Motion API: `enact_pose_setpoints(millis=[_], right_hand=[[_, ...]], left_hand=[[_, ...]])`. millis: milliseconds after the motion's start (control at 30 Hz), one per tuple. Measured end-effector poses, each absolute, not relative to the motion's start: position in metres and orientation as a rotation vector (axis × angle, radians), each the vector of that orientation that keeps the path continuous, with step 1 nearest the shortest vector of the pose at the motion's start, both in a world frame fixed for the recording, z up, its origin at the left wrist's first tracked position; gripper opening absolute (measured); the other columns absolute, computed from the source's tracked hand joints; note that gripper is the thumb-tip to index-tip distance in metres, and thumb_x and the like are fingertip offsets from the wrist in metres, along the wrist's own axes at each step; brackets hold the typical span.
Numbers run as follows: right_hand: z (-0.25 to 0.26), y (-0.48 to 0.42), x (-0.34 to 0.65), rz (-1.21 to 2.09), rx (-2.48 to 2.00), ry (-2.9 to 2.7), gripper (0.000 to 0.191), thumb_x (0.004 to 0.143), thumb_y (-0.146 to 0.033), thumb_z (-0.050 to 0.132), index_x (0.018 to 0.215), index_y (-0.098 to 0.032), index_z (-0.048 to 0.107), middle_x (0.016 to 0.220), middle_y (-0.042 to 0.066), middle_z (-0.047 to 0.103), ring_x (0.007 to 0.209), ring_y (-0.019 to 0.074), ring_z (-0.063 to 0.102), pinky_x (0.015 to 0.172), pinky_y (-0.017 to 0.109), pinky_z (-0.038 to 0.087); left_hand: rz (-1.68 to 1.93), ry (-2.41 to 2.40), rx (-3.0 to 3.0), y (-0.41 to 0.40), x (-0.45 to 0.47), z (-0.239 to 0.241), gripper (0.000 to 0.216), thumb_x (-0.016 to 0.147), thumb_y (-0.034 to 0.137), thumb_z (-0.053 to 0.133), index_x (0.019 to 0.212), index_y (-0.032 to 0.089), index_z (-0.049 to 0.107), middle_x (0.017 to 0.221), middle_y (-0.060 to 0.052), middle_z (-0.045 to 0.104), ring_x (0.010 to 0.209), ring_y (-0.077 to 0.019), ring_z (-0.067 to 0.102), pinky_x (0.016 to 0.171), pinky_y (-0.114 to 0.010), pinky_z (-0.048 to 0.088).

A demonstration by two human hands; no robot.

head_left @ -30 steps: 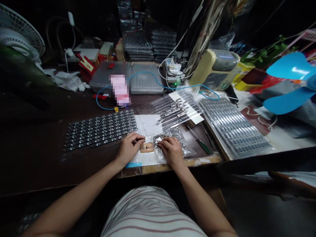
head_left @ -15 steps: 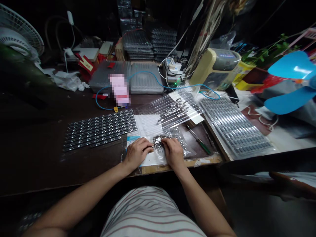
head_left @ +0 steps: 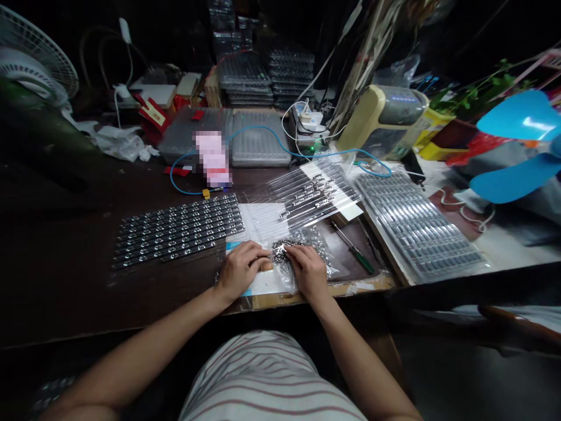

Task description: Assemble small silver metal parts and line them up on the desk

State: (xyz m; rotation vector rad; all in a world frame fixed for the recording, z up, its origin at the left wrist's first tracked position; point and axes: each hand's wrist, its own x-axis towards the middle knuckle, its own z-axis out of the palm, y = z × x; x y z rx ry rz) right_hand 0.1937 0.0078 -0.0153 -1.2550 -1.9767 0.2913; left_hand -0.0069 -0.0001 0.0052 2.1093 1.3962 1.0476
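Observation:
My left hand (head_left: 240,268) lies on a white sheet (head_left: 263,222) at the table's front edge, fingers curled over a small tan block (head_left: 266,266) that barely shows. Close beside it, my right hand (head_left: 308,268) rests with fingers bent at a heap of small shiny metal parts (head_left: 287,248) in a clear plastic bag. The two hands' fingertips almost meet. What either hand pinches is too small to make out. To the left lies a dark tray (head_left: 177,230) filled with rows of small parts.
A clear tray of parts (head_left: 416,225) lies at the right, with clear plastic tubes (head_left: 307,193) behind the hands. A green-handled screwdriver (head_left: 353,248) lies right of the bag. A blue cable (head_left: 263,137), stacked trays (head_left: 267,76), a cream machine (head_left: 381,120) and fans stand further back.
My left hand moved right, from beside the dark tray onto the tan block, which it now mostly covers. My right hand stayed at the heap of metal parts.

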Motion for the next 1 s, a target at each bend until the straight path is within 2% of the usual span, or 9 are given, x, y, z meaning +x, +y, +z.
enact_pose_setpoints(millis=[233, 400, 533, 633, 733, 867, 1000], right_hand=[[-0.016, 0.008, 0.192, 0.313, -1.223, -1.984, 0.024, 0.093, -0.02, 0.047, 0.104, -0.023, 0.067, 0.097, 0.005, 0.07, 0.089, 0.0172, 0.064, 0.081, 0.031, 0.051], [-0.006, 0.009, 0.186, 0.272, -1.257, -1.973, 0.018, 0.091, -0.029, 0.054, 0.096, -0.023, 0.07, 0.087, 0.003, 0.072, 0.079, 0.0169, 0.066, 0.075, 0.029, 0.052], [0.0, 0.012, 0.185, 0.351, -1.24, -1.998, 0.021, 0.091, -0.022, 0.05, 0.102, -0.022, 0.068, 0.093, 0.005, 0.071, 0.087, 0.0177, 0.066, 0.078, 0.03, 0.052], [0.0, 0.013, 0.186, 0.436, -1.232, -2.013, 0.026, 0.09, -0.016, 0.047, 0.107, -0.023, 0.067, 0.101, 0.004, 0.07, 0.091, 0.0176, 0.066, 0.08, 0.03, 0.052], [0.002, 0.011, 0.184, 0.453, -1.251, -2.015, 0.023, 0.09, -0.016, 0.049, 0.104, -0.023, 0.066, 0.098, 0.003, 0.071, 0.089, 0.0168, 0.066, 0.079, 0.028, 0.051], [0.005, 0.006, 0.171, 0.44, -1.319, -2.043, 0.011, 0.088, -0.022, 0.056, 0.092, -0.024, 0.067, 0.084, 0.0, 0.07, 0.076, 0.0141, 0.065, 0.068, 0.024, 0.047], [0.004, 0.003, 0.158, 0.384, -1.291, -2.124, 0.007, 0.081, -0.031, 0.068, 0.078, -0.025, 0.069, 0.081, -0.001, 0.069, 0.077, 0.0153, 0.059, 0.071, 0.028, 0.04]], left_hand=[[0.968, 1.958, 2.182, 0.02, -0.071, 0.009, 0.008, 0.078, 0.032, 0.066, 0.082, 0.027, 0.072, 0.092, -0.004, 0.066, 0.09, -0.0252, 0.053, 0.081, -0.04, 0.036], [0.939, 2.086, 2.192, 0.008, -0.097, 0.002, 0.011, 0.079, 0.033, 0.062, 0.08, 0.027, 0.072, 0.099, -0.005, 0.063, 0.094, -0.026, 0.051, 0.081, -0.04, 0.034], [0.916, 2.14, 2.185, -0.001, -0.105, 0.005, 0.012, 0.079, 0.029, 0.061, 0.084, 0.026, 0.071, 0.099, -0.005, 0.063, 0.094, -0.0265, 0.051, 0.082, -0.04, 0.033], [0.962, 2.044, 2.216, 0.011, -0.092, 0.014, 0.013, 0.08, 0.028, 0.059, 0.088, 0.025, 0.07, 0.098, -0.005, 0.064, 0.092, -0.0253, 0.053, 0.084, -0.041, 0.032], [0.936, 1.802, 2.309, 0.044, -0.054, 0.023, 0.012, 0.083, 0.027, 0.058, 0.086, 0.024, 0.069, 0.092, -0.004, 0.066, 0.089, -0.0231, 0.055, 0.086, -0.04, 0.031], [0.896, 1.638, 2.364, 0.093, 0.009, 0.025, 0.011, 0.081, 0.03, 0.062, 0.084, 0.021, 0.068, 0.089, -0.007, 0.068, 0.087, -0.0241, 0.056, 0.087, -0.041, 0.031], [0.897, 1.651, 2.26, 0.113, 0.037, 0.022, 0.009, 0.077, 0.027, 0.068, 0.075, 0.019, 0.065, 0.082, -0.008, 0.068, 0.084, -0.0241, 0.058, 0.085, -0.04, 0.035]])
